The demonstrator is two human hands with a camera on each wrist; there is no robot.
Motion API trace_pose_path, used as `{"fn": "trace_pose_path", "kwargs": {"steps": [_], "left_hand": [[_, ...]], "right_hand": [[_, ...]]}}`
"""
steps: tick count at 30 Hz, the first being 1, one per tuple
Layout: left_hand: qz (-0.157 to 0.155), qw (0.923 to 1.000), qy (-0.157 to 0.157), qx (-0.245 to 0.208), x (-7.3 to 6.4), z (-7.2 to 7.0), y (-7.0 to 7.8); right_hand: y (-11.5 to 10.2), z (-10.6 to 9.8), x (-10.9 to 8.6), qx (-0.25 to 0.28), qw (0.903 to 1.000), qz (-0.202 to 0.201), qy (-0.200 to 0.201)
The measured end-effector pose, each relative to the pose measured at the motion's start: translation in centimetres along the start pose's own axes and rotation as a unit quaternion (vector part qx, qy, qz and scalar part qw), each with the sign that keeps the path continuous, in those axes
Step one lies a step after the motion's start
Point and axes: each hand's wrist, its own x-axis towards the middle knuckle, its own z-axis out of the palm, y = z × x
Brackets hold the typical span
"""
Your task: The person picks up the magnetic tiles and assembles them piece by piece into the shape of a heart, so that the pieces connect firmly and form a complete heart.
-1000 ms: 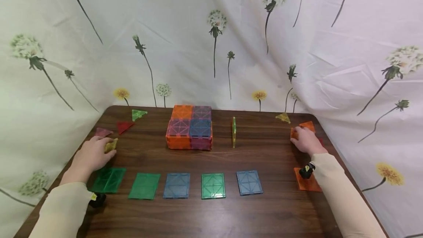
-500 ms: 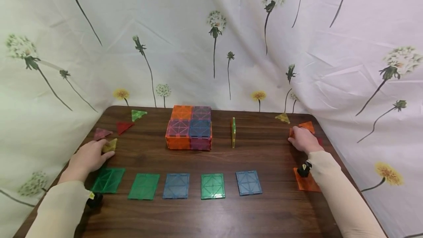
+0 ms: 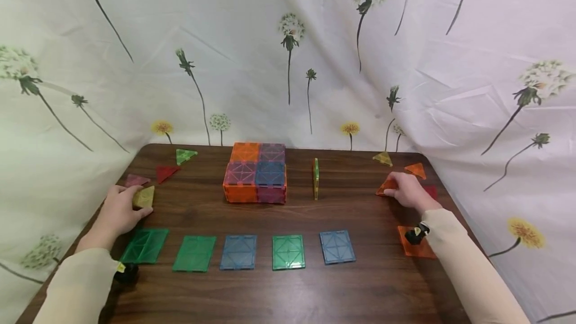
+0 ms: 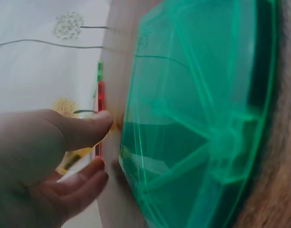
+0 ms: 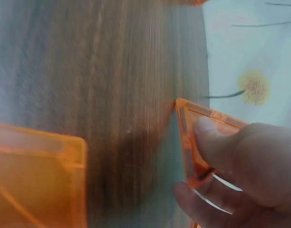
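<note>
At the table's left side my left hand (image 3: 120, 210) pinches a yellow triangular magnetic tile (image 3: 145, 197), its face raised. In the left wrist view the thumb and fingers partly hide this yellow tile (image 4: 69, 161). Over on the right, my right hand (image 3: 407, 191) grips an orange triangular magnetic tile (image 3: 385, 186), tilted. The right wrist view shows the thumb on the orange tile's face (image 5: 187, 142). In the middle stands a low block of orange, purple and blue square tiles (image 3: 255, 174). Right of it, a green and yellow tile piece (image 3: 316, 180) stands on edge.
Green (image 3: 194, 254) and blue (image 3: 238, 252) square tiles lie in a front row, with an orange square (image 3: 414, 244) at right. Red (image 3: 165, 173), pink (image 3: 136, 180) and green (image 3: 185, 156) triangles lie back left; yellow (image 3: 383, 158), orange (image 3: 416, 170) and red (image 3: 431, 192) tiles lie back right.
My right hand has shifted left and drawn the orange triangle away from the other orange tile. The yellow triangle in my left hand shows more of its face. The head view has shifted slightly.
</note>
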Motion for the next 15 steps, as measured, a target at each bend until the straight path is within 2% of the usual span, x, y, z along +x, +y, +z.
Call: {"fn": "trace_pose_path", "kwargs": {"steps": [5, 9, 12, 15], "left_hand": [[0.011, 0.9987, 0.049, -0.014, 0.1, 0.1, -0.5], [0.007, 0.9985, 0.049, -0.022, 0.0, -0.2, -0.7], [0.001, 0.9981, 0.052, -0.032, -0.3, -0.7, -0.1], [0.02, 0.9964, 0.073, -0.037, -0.5, -1.1, 1.4]], "right_hand": [[-0.7, 0.9, -0.6, 0.03, 0.9989, -0.03, -0.017], [-1.6, 1.5, -0.9, 0.032, 0.9982, -0.048, -0.013], [-2.5, 1.7, -1.0, 0.034, 0.9972, -0.064, -0.019], [-3.7, 1.9, -1.1, 0.042, 0.9959, -0.073, -0.031]]}}
